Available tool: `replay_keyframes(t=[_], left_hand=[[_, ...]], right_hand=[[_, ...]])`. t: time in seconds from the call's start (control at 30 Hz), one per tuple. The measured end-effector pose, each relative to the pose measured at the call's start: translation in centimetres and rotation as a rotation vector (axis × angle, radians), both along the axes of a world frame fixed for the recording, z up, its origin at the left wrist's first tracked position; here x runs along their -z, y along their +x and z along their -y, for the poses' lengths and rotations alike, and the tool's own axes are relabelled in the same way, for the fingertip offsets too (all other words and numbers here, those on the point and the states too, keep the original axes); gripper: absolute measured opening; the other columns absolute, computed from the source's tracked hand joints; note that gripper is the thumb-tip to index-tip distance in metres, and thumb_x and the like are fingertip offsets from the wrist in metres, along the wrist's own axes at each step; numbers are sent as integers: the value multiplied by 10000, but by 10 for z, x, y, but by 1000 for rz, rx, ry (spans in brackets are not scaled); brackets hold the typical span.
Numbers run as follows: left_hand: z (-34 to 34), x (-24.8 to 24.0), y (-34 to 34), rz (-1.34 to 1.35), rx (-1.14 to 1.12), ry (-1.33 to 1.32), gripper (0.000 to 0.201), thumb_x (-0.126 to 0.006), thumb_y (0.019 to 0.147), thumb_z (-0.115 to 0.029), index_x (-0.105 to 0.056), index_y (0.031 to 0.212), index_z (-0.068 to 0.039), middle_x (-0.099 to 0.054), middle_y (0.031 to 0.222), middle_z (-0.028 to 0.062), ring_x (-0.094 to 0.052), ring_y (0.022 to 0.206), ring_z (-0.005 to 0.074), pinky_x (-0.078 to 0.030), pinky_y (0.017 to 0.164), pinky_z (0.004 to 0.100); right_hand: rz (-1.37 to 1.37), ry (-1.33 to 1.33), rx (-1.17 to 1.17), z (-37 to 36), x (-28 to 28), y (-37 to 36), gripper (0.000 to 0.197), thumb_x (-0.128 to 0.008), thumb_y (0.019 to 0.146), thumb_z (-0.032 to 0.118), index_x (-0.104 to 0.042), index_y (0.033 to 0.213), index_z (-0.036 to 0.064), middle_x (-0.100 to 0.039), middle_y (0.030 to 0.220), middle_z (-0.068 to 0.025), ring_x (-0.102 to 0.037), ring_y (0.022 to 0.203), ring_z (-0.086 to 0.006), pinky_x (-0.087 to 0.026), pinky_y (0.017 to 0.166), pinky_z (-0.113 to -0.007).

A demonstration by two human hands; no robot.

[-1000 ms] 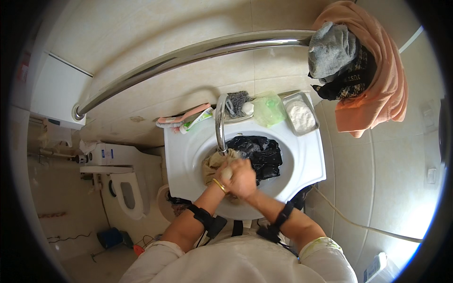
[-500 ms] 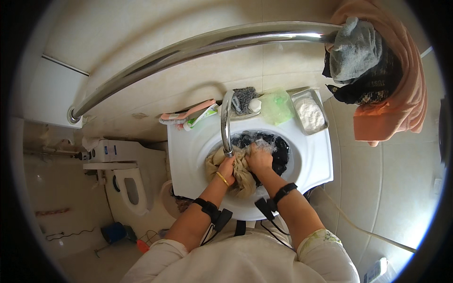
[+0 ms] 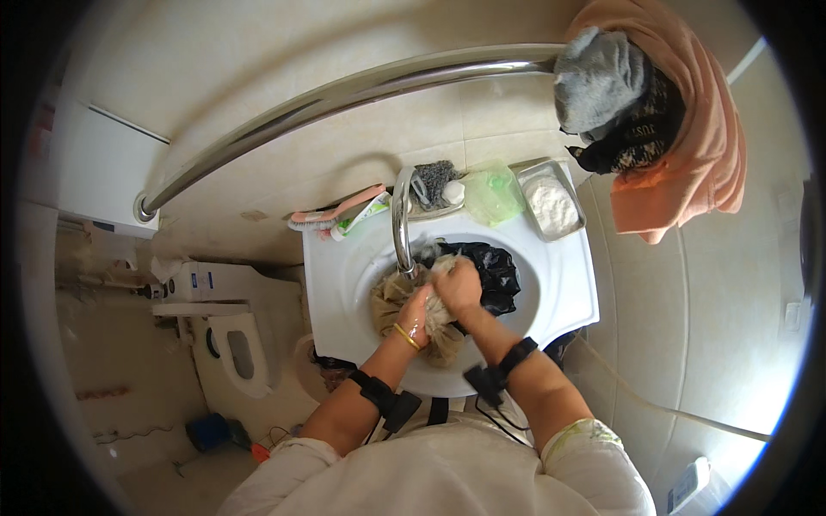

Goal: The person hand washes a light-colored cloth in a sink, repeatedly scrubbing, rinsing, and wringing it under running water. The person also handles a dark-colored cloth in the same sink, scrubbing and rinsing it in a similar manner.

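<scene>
Both hands work over the white washbasin. A soaked beige cloth is bunched between them. My left hand, with a gold bangle at the wrist, grips the cloth beneath the faucet. To its right, my right hand is closed in a fist around a paler, wet-looking part of the cloth. The fingers wrapped into the folds are partly hidden. Behind and right of my right hand, a shiny black wet item, cloth or plastic, lies in the basin.
Along the basin's back edge lie a peach-handled brush, a white-green tube, a dark grey mesh-like pad, a pale green bag and a metal tray of white powder. A chrome rail with hanging clothes crosses above.
My right hand has drawn closer to my left, pulling the beige cloth together. Water over the black item looks calmer. The view has shifted slightly.
</scene>
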State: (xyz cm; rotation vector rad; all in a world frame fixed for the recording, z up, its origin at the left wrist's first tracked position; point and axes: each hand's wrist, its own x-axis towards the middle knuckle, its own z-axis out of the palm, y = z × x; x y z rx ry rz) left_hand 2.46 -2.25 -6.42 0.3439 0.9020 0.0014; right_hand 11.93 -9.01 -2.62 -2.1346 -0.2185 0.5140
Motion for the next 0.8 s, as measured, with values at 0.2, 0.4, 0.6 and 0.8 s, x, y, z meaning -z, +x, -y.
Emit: replay_keyframes(t=[0.2,0.4,0.6,0.8], left_hand=[[-23,-18,-2,93,-26,3,371,-443,915,-368,-573,1128,-93,-605,1121,73,-575,1026,241,-457,910,389],[2,-25,-4,32,-45,54,287,-477,920,-288,-569,1095,-79,-612,1075,64,-591,969,201,-491,823,373],[-5,7,-9,62,61,80,354,-463,937,-302,-527,1189,-62,-595,1138,57,-564,1048,203,-451,910,369],[-16,39,-17,54,-58,28,260,-449,950,-232,-535,1143,-80,-591,1121,71,-572,1016,225,-468,886,392]], right_hand=[[149,198,-185,11,-5,-22,345,-638,727,262,-599,987,38,-573,1011,-223,-554,914,-410,-477,807,-445],[405,130,-262,10,-18,-27,266,-620,735,289,-626,871,61,-591,914,-177,-554,902,-381,-499,724,-434],[100,-1,61,12,29,5,579,-589,816,284,-351,1310,97,-502,1118,-258,-499,1007,-444,-432,861,-461],[252,-527,-532,16,65,-7,360,-565,779,173,-539,1137,178,-481,1129,-185,-492,1048,-380,-536,691,-421]])
